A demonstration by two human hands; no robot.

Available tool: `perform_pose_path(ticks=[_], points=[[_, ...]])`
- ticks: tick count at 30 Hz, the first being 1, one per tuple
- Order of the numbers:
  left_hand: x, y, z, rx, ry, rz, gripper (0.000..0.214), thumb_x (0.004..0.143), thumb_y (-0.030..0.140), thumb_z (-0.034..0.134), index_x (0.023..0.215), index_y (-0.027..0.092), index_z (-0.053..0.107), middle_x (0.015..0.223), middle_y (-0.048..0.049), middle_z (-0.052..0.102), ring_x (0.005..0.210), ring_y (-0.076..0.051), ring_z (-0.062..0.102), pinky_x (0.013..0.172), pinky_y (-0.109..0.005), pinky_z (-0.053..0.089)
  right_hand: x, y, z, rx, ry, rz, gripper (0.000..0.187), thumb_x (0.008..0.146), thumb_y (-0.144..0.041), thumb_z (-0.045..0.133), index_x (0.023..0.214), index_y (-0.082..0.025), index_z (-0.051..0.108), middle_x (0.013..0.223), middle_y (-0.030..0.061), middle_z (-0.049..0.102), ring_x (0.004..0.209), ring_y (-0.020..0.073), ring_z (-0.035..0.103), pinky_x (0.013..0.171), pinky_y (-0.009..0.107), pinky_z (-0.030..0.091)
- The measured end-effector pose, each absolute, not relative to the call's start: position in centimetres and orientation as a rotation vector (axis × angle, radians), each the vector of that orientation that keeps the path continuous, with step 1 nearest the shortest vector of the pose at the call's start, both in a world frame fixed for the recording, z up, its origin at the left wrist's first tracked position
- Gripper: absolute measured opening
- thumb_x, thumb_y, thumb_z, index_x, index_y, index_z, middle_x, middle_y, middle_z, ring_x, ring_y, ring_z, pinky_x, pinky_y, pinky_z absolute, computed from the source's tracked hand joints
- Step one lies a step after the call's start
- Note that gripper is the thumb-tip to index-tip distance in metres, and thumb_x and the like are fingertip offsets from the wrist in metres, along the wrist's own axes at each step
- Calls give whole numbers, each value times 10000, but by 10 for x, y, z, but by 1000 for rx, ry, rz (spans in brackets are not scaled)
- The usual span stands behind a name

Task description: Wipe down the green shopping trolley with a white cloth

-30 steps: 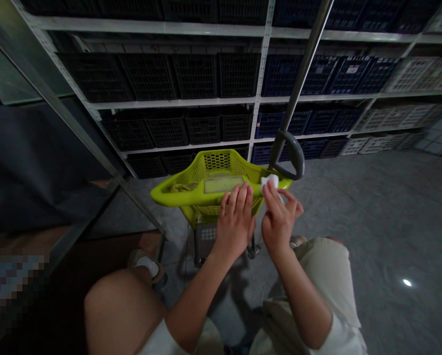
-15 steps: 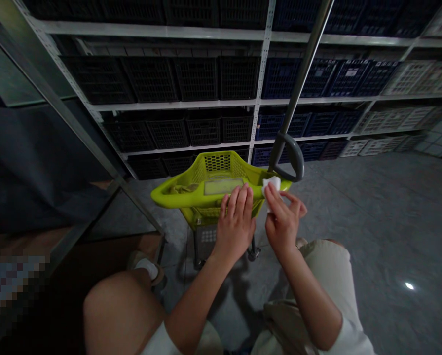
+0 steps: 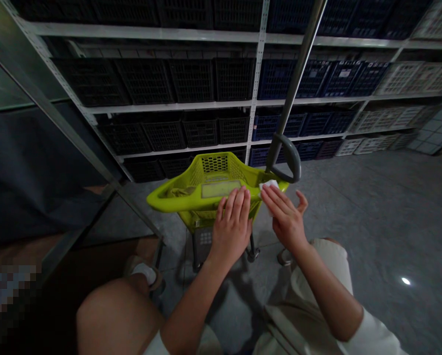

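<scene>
A small lime-green shopping cart [image 3: 176, 203] stands on the floor between my knees. My left hand [image 3: 232, 219] lies on its handle beside the clear panel [image 3: 221, 189], fingers stretched out over the rim and thumb hidden. My right hand [image 3: 284, 214] presses a crumpled white tissue [image 3: 269, 184] onto the handle's right end, its fingers together over it and one digit sticking out to the right. A yellow-green cloth-like bundle [image 3: 181, 191] is at the left inside of the cart.
A metal pole [image 3: 298, 74] with a grey loop [image 3: 292, 158] rises at the cart's right corner. Behind it, white shelving [image 3: 169, 106] holds several black crates [image 3: 193, 79], blue crates [image 3: 276, 79] and pale crates [image 3: 398, 81]. A metal-framed stand [image 3: 91, 158] with dark fabric is at the left.
My right hand has flattened over the tissue, covering more of it, and its outer digit has spread outward. My left hand stays on the handle. The view has shifted slightly.
</scene>
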State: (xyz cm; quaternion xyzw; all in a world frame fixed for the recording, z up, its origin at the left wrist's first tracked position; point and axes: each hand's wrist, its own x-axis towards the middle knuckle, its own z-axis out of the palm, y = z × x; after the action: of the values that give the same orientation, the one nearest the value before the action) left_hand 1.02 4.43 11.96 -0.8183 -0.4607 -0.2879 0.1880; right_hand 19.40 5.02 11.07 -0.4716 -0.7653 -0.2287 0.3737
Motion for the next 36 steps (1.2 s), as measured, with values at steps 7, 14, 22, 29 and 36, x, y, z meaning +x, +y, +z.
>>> perform_pose_path(ticks=[7,14,22,29,36], points=[[12,45,119,-2318,-1287,-811,696,961,330,501,1557,64,258,1599,-140,384,1491,-279,317,1233,-452,239,171,52,108,-1310,-1716,-530,751,816,-30,372,1527,-272,385,1462,68,572,1375,208,507,1182,461,160],[7,44,119,-2277,-1306,-814,651,965,283,476,1549,67,290,1568,-157,430,1472,-284,356,1230,-450,238,177,48,112,-1215,-1891,-470,734,809,-29,397,1494,-291,432,1467,43,569,1374,203,509,1157,438,191],[8,43,119,-2295,-1286,-817,702,945,320,517,1546,46,279,1571,-163,420,1474,-296,338,1230,-468,236,154,50,114,-1171,-1752,-437,675,824,-50,396,1470,-225,477,1425,79,604,1370,217,515,1109,425,342],[6,44,119,-2279,-1284,-810,658,967,313,482,1545,62,291,1559,-157,439,1465,-283,357,1227,-450,241,174,51,112,-1021,-1906,-377,714,853,-39,373,1541,-230,375,1497,87,531,1441,223,424,1153,475,389],[9,43,119,-2303,-1286,-804,703,963,349,495,1553,46,260,1579,-163,406,1473,-298,334,1230,-467,226,161,56,106,-1153,-1666,-365,729,839,-22,362,1533,-243,392,1490,91,536,1442,230,423,1198,540,336]])
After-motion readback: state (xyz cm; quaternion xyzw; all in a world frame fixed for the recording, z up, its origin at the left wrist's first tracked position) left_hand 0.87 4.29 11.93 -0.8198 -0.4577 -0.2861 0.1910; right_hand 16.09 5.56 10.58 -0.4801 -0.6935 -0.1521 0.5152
